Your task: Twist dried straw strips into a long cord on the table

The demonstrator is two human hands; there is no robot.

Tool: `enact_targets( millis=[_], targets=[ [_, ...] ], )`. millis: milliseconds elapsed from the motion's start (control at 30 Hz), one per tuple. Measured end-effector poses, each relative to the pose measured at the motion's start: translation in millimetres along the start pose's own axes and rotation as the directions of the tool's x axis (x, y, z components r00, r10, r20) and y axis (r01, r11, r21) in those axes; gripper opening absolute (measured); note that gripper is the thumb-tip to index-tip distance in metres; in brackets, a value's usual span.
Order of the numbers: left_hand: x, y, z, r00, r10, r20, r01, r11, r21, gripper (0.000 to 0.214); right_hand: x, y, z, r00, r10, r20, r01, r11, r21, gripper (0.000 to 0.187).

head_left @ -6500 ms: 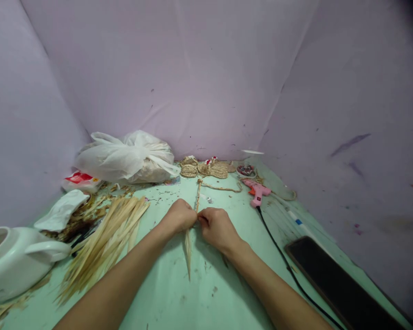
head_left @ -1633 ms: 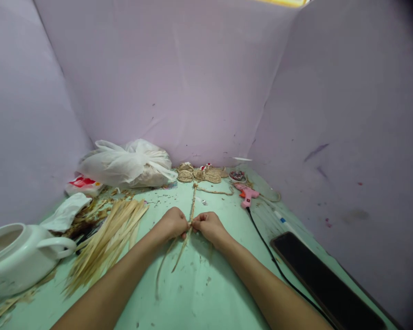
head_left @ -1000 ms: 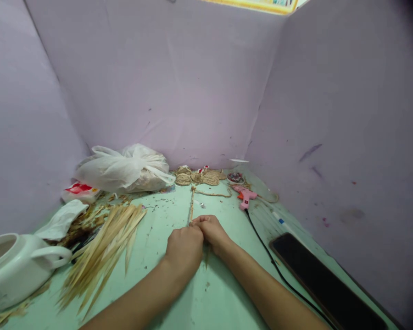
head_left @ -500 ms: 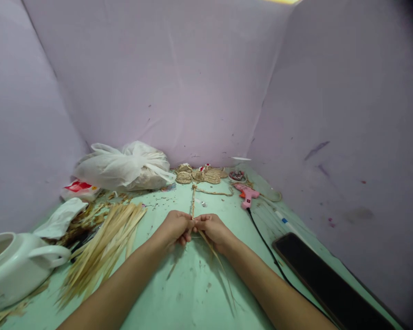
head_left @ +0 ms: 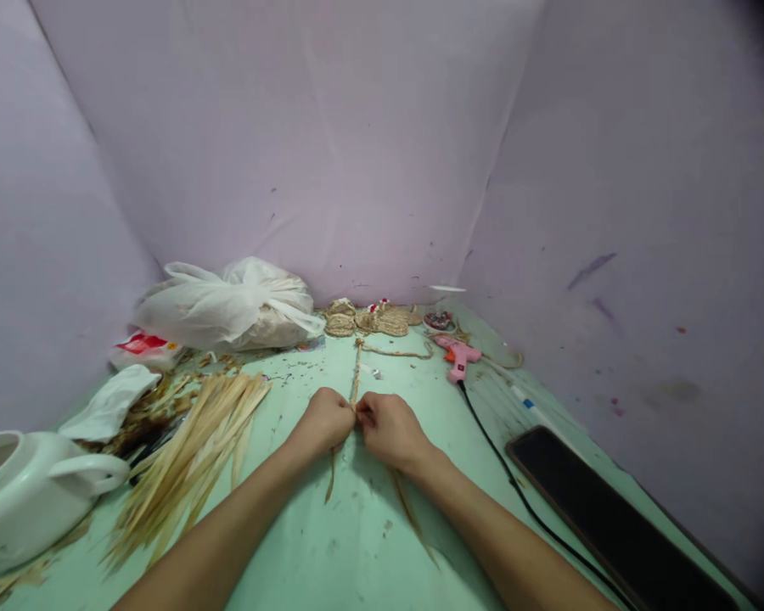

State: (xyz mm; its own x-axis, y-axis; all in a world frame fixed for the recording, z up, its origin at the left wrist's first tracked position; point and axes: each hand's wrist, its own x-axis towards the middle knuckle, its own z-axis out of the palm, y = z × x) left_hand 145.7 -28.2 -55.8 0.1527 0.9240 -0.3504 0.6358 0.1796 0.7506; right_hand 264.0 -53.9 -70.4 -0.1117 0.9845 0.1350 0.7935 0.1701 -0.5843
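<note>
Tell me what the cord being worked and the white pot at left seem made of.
Braided cord: dried plant fibre, maybe straw; matte tan, twisted strands show. White pot: glazed ceramic or glossy plastic; smooth, with sheen.

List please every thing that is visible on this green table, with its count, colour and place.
braided cord: one, tan, centre, from the hands to the back
loose strands: a few, tan, below the hands
straw strips: one pile, pale yellow, left
plastic bag: one, white, back left
pot: one, white, near left edge
woven pieces: several, tan, back centre
glue gun: one, pink, back right
cable: one, black, from the glue gun to the near right
flat slab: one, black, right
table: one, green
left hand: fingers pinch the braided cord
right hand: fingers pinch the braided cord
</note>
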Motion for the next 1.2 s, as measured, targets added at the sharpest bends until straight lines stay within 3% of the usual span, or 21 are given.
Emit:
enact_targets(
  millis=[133,267,367,467,567,667,833,1033,1100,1200],
  targets=[
    [6.8,-8.1,5.7,0.987,0.107,-0.121,-0.100,0.993,0.061,0.014,-9.6,-11.2,-3.0,0.999,-0.032,-0.015,0.027,0.956,-0.291,0.018],
    [9.1,-13.6,10.3,0.978,0.164,-0.131,-0.169,0.985,-0.030,0.014,-13.7,-24.1,-8.8,1.000,0.005,-0.024,-0.015,0.917,-0.399,0.021],
    [5.7,-10.1,12.5,0.986,0.117,-0.122,-0.132,0.984,-0.122,0.015,-16.0,-36.4,-16.7,0.994,0.109,0.015,-0.092,0.899,-0.428,0.022],
    [-2.6,-0.6,11.1,0.995,-0.020,-0.099,-0.008,0.960,-0.278,0.017,-19.5,-47.4,-23.2,0.985,0.138,0.108,-0.084,0.914,-0.397,0.020],
    [-10.6,7.0,7.3,0.994,-0.109,-0.007,0.098,0.913,-0.396,0.019,-23.1,-53.4,-23.4,0.979,0.110,0.172,-0.042,0.933,-0.357,0.020],
    [-13.3,7.7,4.4,0.995,-0.091,0.049,0.103,0.899,-0.426,0.018,-24.3,-54.3,-18.5,0.973,0.102,0.207,-0.021,0.933,-0.360,0.021],
    [-11.6,4.5,4.8,1.000,0.004,0.024,0.007,0.900,-0.435,0.015,-22.9,-52.5,-10.6,0.969,0.083,0.234,0.007,0.932,-0.362,0.023],
    [-9.9,4.0,2.5,0.998,-0.043,0.045,0.057,0.913,-0.404,0.009,-22.5,-48.0,-23.1,0.967,0.047,0.249,0.016,0.969,-0.245,0.009],
    [-8.5,2.8,-2.4,0.995,-0.026,0.098,0.066,0.902,-0.427,0.009,-16.1,-40.1,-32.5,0.983,0.070,0.169,-0.044,0.987,-0.152,0.012],
    [-6.9,1.4,-11.7,0.981,0.016,0.193,0.071,0.897,-0.437,0.008,0.1,-22.6,-38.4,0.978,0.199,-0.057,-0.195,0.978,0.073,0.020]
  ],
)
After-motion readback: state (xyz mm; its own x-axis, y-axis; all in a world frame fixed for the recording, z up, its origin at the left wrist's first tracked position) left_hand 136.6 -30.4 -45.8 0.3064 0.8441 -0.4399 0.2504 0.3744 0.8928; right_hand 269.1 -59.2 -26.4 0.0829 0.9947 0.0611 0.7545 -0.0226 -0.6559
